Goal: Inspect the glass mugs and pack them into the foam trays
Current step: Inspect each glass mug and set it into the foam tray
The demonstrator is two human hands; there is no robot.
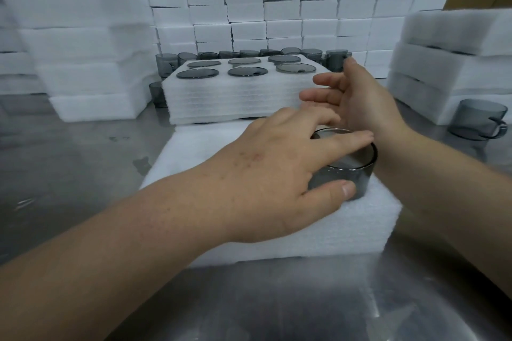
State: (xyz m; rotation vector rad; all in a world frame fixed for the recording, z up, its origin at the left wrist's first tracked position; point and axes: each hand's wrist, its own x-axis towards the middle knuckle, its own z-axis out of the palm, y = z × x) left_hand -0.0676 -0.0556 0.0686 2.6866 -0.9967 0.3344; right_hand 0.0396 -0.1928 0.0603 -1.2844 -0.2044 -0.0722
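A smoky grey glass mug (357, 171) stands partly sunk in the near foam tray (194, 163) at its right side. My left hand (271, 177) grips the mug, thumb on its near wall and fingers laid over the rim. Behind the mug my right hand (352, 97) hovers with straight fingers pointing left and holds nothing. A thicker foam tray (235, 99) farther back holds several mugs, of which only the round rims (197, 73) show. The mug's handle is hidden.
Loose grey mugs (166, 63) line up behind the far tray. One more mug (479, 119) stands at the right by a stack of foam trays (448, 63). Another foam stack (91, 72) rises at the left. White foam blocks (282, 8) wall the back of the steel table (69, 152).
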